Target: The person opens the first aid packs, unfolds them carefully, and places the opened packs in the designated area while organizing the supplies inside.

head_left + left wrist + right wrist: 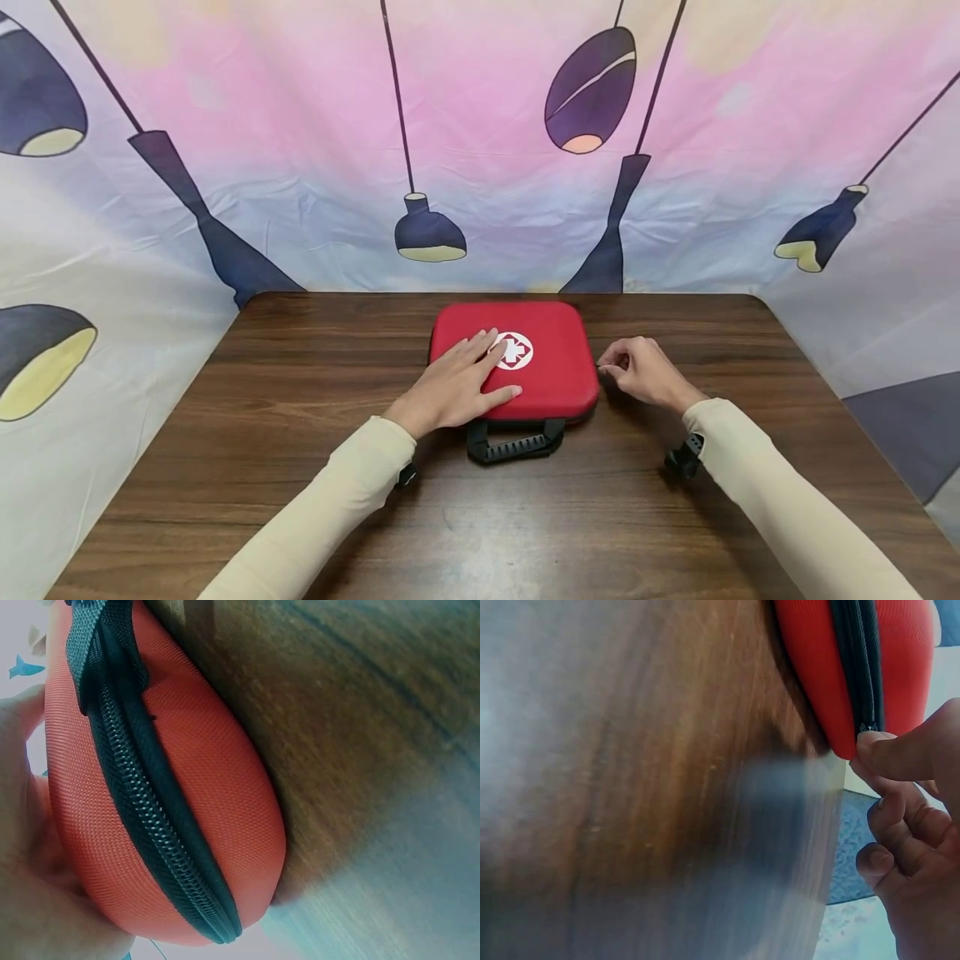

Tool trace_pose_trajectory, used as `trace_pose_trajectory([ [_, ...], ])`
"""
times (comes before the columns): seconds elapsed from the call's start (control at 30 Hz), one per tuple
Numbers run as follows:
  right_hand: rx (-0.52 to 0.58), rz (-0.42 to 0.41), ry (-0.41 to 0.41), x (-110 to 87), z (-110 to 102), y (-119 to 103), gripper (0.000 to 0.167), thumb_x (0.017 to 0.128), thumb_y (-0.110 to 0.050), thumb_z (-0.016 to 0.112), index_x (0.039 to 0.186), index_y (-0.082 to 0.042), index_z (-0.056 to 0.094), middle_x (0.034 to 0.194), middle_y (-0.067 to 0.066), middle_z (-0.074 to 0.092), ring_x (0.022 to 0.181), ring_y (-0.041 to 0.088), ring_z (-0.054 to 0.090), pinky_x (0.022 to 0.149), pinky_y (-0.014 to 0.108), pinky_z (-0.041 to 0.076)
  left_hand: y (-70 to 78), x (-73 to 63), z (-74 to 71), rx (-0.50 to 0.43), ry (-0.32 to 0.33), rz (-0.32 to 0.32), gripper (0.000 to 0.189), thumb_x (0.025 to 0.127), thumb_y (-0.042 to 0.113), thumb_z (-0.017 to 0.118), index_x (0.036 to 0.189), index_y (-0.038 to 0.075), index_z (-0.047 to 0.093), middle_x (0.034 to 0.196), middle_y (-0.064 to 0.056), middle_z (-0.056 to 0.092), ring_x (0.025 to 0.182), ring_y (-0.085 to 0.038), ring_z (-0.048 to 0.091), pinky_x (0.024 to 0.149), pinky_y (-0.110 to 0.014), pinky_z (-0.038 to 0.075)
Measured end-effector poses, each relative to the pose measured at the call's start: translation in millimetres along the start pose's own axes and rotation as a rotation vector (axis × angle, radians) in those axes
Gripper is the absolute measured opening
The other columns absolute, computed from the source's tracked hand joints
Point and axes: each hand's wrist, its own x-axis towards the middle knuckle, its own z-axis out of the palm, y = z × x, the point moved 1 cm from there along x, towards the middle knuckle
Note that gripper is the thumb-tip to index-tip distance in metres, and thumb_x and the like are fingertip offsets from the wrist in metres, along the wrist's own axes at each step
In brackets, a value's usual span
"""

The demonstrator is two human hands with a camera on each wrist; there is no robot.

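Observation:
A red first aid case (551, 379) with a white cross emblem lies flat on the table, its black handle (517, 447) toward me. My left hand (453, 383) rests on the lid's left part, fingers straight and thumb spread. At the case's right side, my right hand (641, 371) pinches the zipper pull between thumb and forefinger; the pull is mostly hidden by the fingertips. The right wrist view shows the zipper slider (867, 729) right at the thumb tip. In the left wrist view the black zipper (161, 825) is closed along the near side.
The dark wood table (315, 367) extends on both sides of the case. A printed cloth (315, 150) with lamp drawings hangs behind the table's far edge. Black straps with wrist cameras (684, 457) sit at the cuffs.

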Motion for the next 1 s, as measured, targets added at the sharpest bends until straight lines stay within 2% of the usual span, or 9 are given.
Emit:
trace_pose_trajectory([
  [0.3,0.006,-0.021,-0.007,-22.0,1.8,-7.8,0.011,0.086,0.003,0.073,0.081,-0.007,0.075,0.071,-0.001,0.068,0.062,0.006,0.056,0.057,0.025,0.046,-0.4,0.9,1.0,0.006,-0.004,-0.004,0.087,0.096,0.066,0.049,0.162,0.016,0.025,0.168,-0.007,0.018,0.155,-0.026,0.014,0.124,-0.039,0.012],
  [0.5,0.04,0.005,-0.025,-35.3,2.7,-14.3,0.011,0.086,0.001,0.074,0.081,-0.008,0.075,0.069,-0.003,0.067,0.059,0.005,0.055,0.055,0.024,0.047,-0.3,1.4,0.8,-0.002,-0.004,-0.001,0.086,0.096,0.065,0.049,0.162,0.014,0.025,0.168,-0.008,0.018,0.155,-0.027,0.014,0.124,-0.039,0.011],
  [0.77,0.112,-0.003,-0.019,-45.9,7.2,-17.7,0.012,0.085,0.002,0.076,0.079,-0.008,0.075,0.068,-0.002,0.067,0.058,0.003,0.056,0.053,0.023,0.047,-0.5,2.8,-0.1,0.001,0.001,0.004,0.086,0.096,0.066,0.048,0.162,0.014,0.025,0.168,-0.008,0.017,0.155,-0.026,0.014,0.124,-0.039,0.01],
  [1.0,0.151,-0.018,-0.061,-54.3,15.0,-25.7,0.012,0.085,0.001,0.078,0.078,-0.009,0.075,0.069,-0.004,0.067,0.058,0.003,0.056,0.052,0.023,0.048,-0.6,1.8,1.0,0.0,-0.013,-0.009,0.087,0.096,0.066,0.049,0.162,0.015,0.024,0.169,-0.007,0.016,0.155,-0.025,0.013,0.124,-0.039,0.01],
])
